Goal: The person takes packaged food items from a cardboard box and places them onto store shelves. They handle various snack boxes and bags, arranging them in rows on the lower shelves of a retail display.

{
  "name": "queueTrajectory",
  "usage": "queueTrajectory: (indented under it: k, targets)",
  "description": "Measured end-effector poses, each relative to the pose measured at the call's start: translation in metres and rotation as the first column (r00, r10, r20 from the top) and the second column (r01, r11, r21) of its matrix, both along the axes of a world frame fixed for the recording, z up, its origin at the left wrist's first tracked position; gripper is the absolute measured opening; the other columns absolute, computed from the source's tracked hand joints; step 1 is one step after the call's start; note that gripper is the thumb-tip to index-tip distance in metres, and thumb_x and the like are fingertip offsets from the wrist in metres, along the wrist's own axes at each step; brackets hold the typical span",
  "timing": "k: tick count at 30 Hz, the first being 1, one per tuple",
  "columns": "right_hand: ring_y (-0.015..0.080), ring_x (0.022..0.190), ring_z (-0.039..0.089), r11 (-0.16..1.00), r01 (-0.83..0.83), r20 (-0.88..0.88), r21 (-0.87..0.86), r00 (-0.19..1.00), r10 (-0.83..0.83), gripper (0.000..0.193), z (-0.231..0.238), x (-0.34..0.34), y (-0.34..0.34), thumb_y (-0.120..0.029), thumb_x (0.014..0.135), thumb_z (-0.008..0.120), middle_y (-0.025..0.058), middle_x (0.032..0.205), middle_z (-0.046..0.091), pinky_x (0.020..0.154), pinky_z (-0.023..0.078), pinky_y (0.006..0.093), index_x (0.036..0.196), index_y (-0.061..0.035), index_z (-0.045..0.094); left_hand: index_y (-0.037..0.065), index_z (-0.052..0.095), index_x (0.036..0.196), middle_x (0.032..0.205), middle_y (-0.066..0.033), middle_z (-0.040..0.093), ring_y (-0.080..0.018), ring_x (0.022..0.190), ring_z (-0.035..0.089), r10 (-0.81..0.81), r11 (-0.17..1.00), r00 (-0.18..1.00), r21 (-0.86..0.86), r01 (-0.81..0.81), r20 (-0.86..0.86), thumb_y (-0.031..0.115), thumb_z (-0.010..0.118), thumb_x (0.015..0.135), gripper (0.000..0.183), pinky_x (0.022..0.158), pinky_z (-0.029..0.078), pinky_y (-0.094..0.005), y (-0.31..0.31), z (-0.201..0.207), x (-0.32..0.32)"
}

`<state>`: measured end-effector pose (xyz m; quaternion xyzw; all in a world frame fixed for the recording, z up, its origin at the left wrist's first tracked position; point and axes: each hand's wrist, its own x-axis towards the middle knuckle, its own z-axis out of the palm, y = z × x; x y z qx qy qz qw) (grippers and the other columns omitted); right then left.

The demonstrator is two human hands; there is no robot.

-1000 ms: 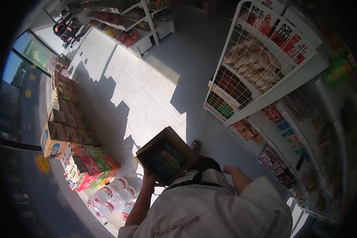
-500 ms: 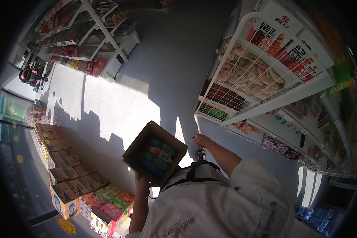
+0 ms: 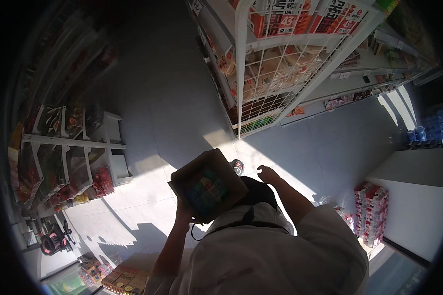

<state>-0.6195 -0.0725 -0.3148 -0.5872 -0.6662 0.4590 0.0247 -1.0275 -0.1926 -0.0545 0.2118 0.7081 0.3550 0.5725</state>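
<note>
A cardboard box (image 3: 227,173) with its top uncovered is tilted against the front of my body. Several small green, blue and orange packets (image 3: 207,189) lie in its shaded bottom. My left hand (image 3: 184,212) grips the box at its lower left side, its fingers partly hidden beneath. A dark strap or cord loops beside that wrist. My right hand (image 3: 269,175) hangs free to the right of the box, apart from it. One finger or the thumb juts out from it, and nothing shows in it.
A white wire-sided shelf (image 3: 275,83) of packaged food stands ahead to the right. Another rack (image 3: 76,142) of goods is on the left. Cartons (image 3: 125,281) lie at the lower left, stacked red-and-white packs (image 3: 371,214) at the right. Blue bottles (image 3: 421,133) stand far right.
My view has turned right, so the left rack and wire shelf have shifted left. The carton stacks have mostly dropped out of view, while red-and-white packs appear. My left hand still holds the box.
</note>
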Motion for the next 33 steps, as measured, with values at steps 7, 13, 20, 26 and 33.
queueTrajectory:
  k: [7,13,20,26,33]
  targets:
    - [0.0339,0.099,0.074,0.837,0.543,-0.001,-0.071,0.839,-0.545,0.030,-0.003,-0.011,-0.021,-0.016,0.098,0.060,0.0170,0.102,0.077,0.087,0.059,0.0449,0.125,-0.0079,0.070,0.012,0.022,0.169,0.142,-0.0240,0.063,-0.0378,0.117,0.073,-0.322,0.947,0.946,-0.034,0.320,-0.049,0.013,0.059,0.100,0.079,0.084,0.064,-0.0481,0.139,-0.037,-0.085]
    - [0.0293,0.094,0.072,0.721,0.652,-0.342,0.235,0.749,-0.567,0.018,0.091,-0.138,0.088,-0.004,0.101,0.062,0.0145,0.111,0.072,0.083,0.059,0.0391,0.117,-0.0048,0.073,0.010,0.020,0.169,0.141,-0.0260,0.063,-0.0390,0.118,0.072,-0.486,0.873,0.870,-0.004,0.487,-0.082,0.013,0.058,0.100,0.079,0.088,0.062,-0.0485,0.229,-0.081,-0.127]
    - [0.0423,0.114,0.063,0.661,0.491,-0.233,0.568,0.866,-0.443,0.021,0.103,-0.245,0.234,-0.010,0.093,0.068,0.0186,0.112,0.068,0.099,0.054,0.0515,0.113,-0.0047,0.071,0.008,0.018,0.170,0.139,-0.0284,0.064,-0.0404,0.119,0.072,-0.605,0.777,0.779,0.091,0.623,-0.165,0.012,0.057,0.100,0.080,0.094,0.059,-0.0490,0.296,-0.130,-0.166]
    - [0.0516,0.133,0.055,0.417,0.745,-0.128,0.521,0.551,-0.824,0.055,0.010,-0.230,0.365,-0.021,0.097,0.066,0.0302,0.144,0.056,0.111,0.049,0.0560,0.148,-0.0043,0.053,0.006,0.016,0.170,0.138,-0.0304,0.064,-0.0417,0.119,0.072,-0.701,0.683,0.682,0.077,0.726,-0.209,0.012,0.055,0.100,0.080,0.099,0.057,-0.0494,0.331,-0.188,-0.206]
    - [0.0472,0.150,0.043,0.346,0.865,0.349,0.363,0.218,-0.911,0.082,-0.070,-0.203,0.449,-0.056,0.102,0.060,0.0260,0.164,0.040,0.113,0.047,0.0609,0.166,-0.0132,0.031,0.008,0.006,0.173,0.122,-0.0359,0.068,-0.0522,0.101,0.072,-0.903,0.421,0.389,-0.182,0.889,-0.184,0.006,0.054,0.097,0.090,0.083,0.059,-0.0553,0.357,-0.238,-0.234]
